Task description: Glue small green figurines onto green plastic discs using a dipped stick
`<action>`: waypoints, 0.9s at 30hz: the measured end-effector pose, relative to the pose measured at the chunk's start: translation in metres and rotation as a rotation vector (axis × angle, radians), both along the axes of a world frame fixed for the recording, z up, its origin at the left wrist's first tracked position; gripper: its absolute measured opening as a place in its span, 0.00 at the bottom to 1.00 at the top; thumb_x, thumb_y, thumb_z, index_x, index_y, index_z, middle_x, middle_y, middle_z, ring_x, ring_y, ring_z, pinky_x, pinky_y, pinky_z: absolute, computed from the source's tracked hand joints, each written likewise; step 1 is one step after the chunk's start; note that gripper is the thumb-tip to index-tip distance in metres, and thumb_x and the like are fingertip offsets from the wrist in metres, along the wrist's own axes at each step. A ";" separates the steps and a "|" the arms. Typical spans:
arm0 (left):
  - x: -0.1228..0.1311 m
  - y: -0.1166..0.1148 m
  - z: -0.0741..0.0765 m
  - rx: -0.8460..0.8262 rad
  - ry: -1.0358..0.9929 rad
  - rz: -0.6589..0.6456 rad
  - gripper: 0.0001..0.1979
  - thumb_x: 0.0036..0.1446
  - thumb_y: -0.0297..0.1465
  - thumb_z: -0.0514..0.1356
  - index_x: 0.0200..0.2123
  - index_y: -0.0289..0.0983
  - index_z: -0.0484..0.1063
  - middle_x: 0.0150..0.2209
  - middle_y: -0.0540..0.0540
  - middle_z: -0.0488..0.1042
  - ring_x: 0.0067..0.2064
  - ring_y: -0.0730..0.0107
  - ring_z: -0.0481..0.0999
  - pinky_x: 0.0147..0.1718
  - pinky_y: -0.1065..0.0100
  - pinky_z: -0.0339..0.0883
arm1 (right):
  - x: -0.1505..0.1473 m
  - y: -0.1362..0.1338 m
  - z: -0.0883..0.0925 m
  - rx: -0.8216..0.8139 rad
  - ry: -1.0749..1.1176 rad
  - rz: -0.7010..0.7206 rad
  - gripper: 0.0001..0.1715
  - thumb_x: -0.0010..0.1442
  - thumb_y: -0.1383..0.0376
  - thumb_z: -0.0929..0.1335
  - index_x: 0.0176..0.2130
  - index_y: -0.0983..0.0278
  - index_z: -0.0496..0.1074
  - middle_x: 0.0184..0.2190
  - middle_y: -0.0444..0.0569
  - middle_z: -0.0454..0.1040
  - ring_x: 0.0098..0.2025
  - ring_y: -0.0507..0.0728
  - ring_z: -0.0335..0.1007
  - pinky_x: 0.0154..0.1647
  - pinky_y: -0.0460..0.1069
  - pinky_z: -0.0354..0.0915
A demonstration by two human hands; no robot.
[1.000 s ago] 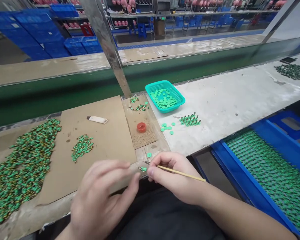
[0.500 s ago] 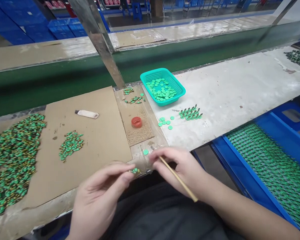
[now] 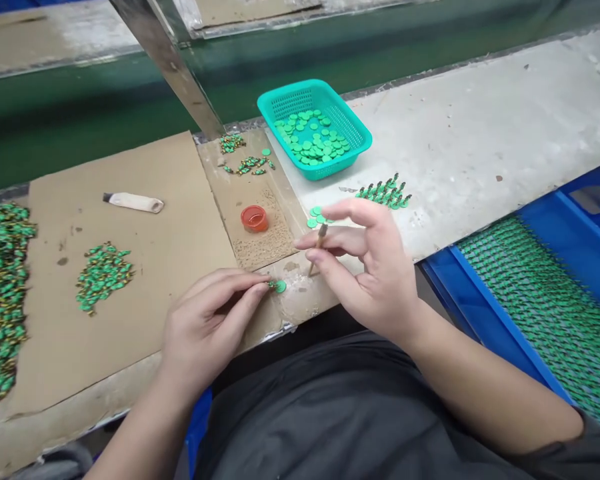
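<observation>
My left hand (image 3: 210, 320) pinches a tiny green and dark figure (image 3: 271, 284) between thumb and forefinger at the bench's front edge. A green disc (image 3: 281, 286) lies right at the figure's end; whether the two are joined I cannot tell. In my right hand (image 3: 380, 273) a thin wooden stick (image 3: 322, 235) with a dark upper end is held between thumb and fingers, its lower end pointing down at the bench. Behind that hand lie several loose green discs (image 3: 312, 223), partly hidden. Beyond them, green discs with small dark-topped figures (image 3: 387, 193) stand upright in rows.
A turquoise basket (image 3: 363, 143) holds green discs. A red cap (image 3: 255, 218) sits on gritty cardboard. On the left cardboard (image 3: 175, 173) are a whitish tube (image 3: 135, 202) and a small figure pile (image 3: 103, 275), with a larger pile (image 3: 3, 300) beyond. A blue tray (image 3: 535, 353) stands right.
The view has dipped toward the bench. My left hand has brought the figure to the disc. My right hand has moved up, and its stick has swung from slanting back to nearly upright.
</observation>
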State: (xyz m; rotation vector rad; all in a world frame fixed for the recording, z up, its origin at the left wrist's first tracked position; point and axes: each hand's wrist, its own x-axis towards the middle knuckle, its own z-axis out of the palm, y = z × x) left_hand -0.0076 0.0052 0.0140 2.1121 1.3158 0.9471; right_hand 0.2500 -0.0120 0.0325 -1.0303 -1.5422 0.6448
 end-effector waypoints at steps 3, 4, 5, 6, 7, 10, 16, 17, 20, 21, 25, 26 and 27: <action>0.000 0.000 -0.001 0.023 0.028 -0.025 0.07 0.77 0.38 0.68 0.46 0.50 0.89 0.44 0.52 0.91 0.45 0.65 0.89 0.51 0.63 0.83 | 0.006 0.002 -0.004 -0.027 -0.193 0.062 0.05 0.83 0.64 0.70 0.55 0.58 0.77 0.51 0.50 0.90 0.51 0.58 0.91 0.57 0.54 0.84; 0.000 0.000 -0.001 0.027 0.037 -0.032 0.07 0.77 0.37 0.69 0.46 0.50 0.89 0.44 0.52 0.91 0.45 0.65 0.89 0.51 0.63 0.83 | 0.008 0.003 -0.006 -0.023 -0.235 0.069 0.05 0.83 0.64 0.70 0.53 0.58 0.78 0.49 0.50 0.91 0.50 0.59 0.90 0.55 0.54 0.83; 0.000 0.001 -0.002 0.034 0.044 -0.036 0.07 0.77 0.37 0.69 0.46 0.50 0.89 0.44 0.52 0.91 0.45 0.65 0.89 0.51 0.63 0.83 | 0.010 0.004 -0.007 -0.023 -0.258 0.069 0.06 0.84 0.63 0.70 0.51 0.59 0.79 0.48 0.50 0.91 0.49 0.59 0.90 0.54 0.53 0.83; 0.000 0.001 -0.002 0.038 0.051 -0.040 0.06 0.77 0.37 0.69 0.46 0.50 0.89 0.44 0.52 0.91 0.45 0.65 0.89 0.51 0.62 0.83 | 0.011 0.004 -0.008 -0.025 -0.264 0.063 0.07 0.84 0.62 0.70 0.51 0.59 0.79 0.47 0.49 0.91 0.49 0.59 0.90 0.53 0.53 0.82; 0.000 0.002 -0.003 0.041 0.057 -0.042 0.06 0.77 0.37 0.69 0.46 0.49 0.89 0.43 0.51 0.91 0.45 0.64 0.89 0.51 0.62 0.83 | 0.011 0.004 -0.009 -0.031 -0.259 0.055 0.08 0.84 0.62 0.69 0.51 0.59 0.79 0.47 0.49 0.91 0.48 0.58 0.90 0.53 0.53 0.81; 0.000 0.002 -0.003 0.055 0.074 -0.047 0.06 0.77 0.37 0.68 0.46 0.49 0.89 0.43 0.51 0.91 0.45 0.64 0.89 0.52 0.61 0.83 | 0.010 0.003 -0.011 -0.031 -0.241 0.049 0.08 0.85 0.61 0.69 0.51 0.59 0.79 0.47 0.49 0.90 0.49 0.58 0.89 0.54 0.52 0.80; 0.004 0.001 -0.002 0.103 0.093 -0.082 0.06 0.77 0.35 0.69 0.48 0.51 0.88 0.43 0.52 0.91 0.44 0.63 0.89 0.51 0.60 0.83 | 0.014 0.003 -0.001 -0.062 -0.309 0.104 0.07 0.84 0.62 0.69 0.48 0.59 0.76 0.44 0.48 0.88 0.45 0.57 0.87 0.49 0.51 0.78; 0.004 0.002 -0.002 0.132 0.095 -0.095 0.05 0.76 0.34 0.69 0.48 0.50 0.88 0.43 0.52 0.91 0.44 0.64 0.89 0.51 0.62 0.82 | 0.016 0.003 0.002 -0.075 -0.335 0.121 0.07 0.84 0.63 0.69 0.47 0.59 0.75 0.42 0.47 0.87 0.44 0.57 0.86 0.48 0.51 0.77; 0.004 0.003 -0.003 0.212 0.099 -0.138 0.05 0.74 0.31 0.72 0.48 0.48 0.88 0.44 0.53 0.91 0.43 0.68 0.89 0.50 0.66 0.80 | 0.021 0.005 0.010 -0.070 -0.450 0.163 0.08 0.84 0.62 0.68 0.47 0.59 0.75 0.40 0.45 0.84 0.42 0.57 0.83 0.47 0.51 0.75; 0.004 0.003 -0.004 0.228 0.097 -0.147 0.05 0.73 0.30 0.73 0.48 0.48 0.88 0.44 0.53 0.91 0.43 0.69 0.89 0.51 0.67 0.80 | 0.022 0.006 0.012 -0.057 -0.488 0.176 0.08 0.85 0.62 0.68 0.48 0.59 0.75 0.39 0.45 0.83 0.42 0.57 0.83 0.48 0.51 0.75; 0.004 0.003 -0.005 0.231 0.104 -0.146 0.05 0.73 0.30 0.74 0.48 0.46 0.89 0.45 0.52 0.91 0.44 0.71 0.88 0.53 0.68 0.78 | 0.026 0.011 0.015 -0.038 -0.594 0.231 0.12 0.86 0.61 0.67 0.50 0.62 0.79 0.39 0.44 0.83 0.44 0.57 0.85 0.51 0.51 0.75; 0.004 0.002 -0.005 0.228 0.108 -0.144 0.05 0.74 0.30 0.73 0.48 0.46 0.89 0.45 0.51 0.92 0.45 0.71 0.88 0.53 0.68 0.78 | 0.025 0.011 0.015 -0.038 -0.615 0.236 0.14 0.87 0.60 0.66 0.50 0.62 0.80 0.39 0.43 0.83 0.44 0.56 0.86 0.52 0.50 0.75; 0.004 0.001 -0.006 0.227 0.110 -0.144 0.04 0.74 0.30 0.73 0.48 0.45 0.89 0.46 0.51 0.92 0.46 0.70 0.88 0.54 0.68 0.78 | 0.025 0.012 0.014 -0.032 -0.632 0.236 0.16 0.87 0.59 0.66 0.50 0.63 0.80 0.39 0.41 0.83 0.44 0.54 0.86 0.53 0.49 0.75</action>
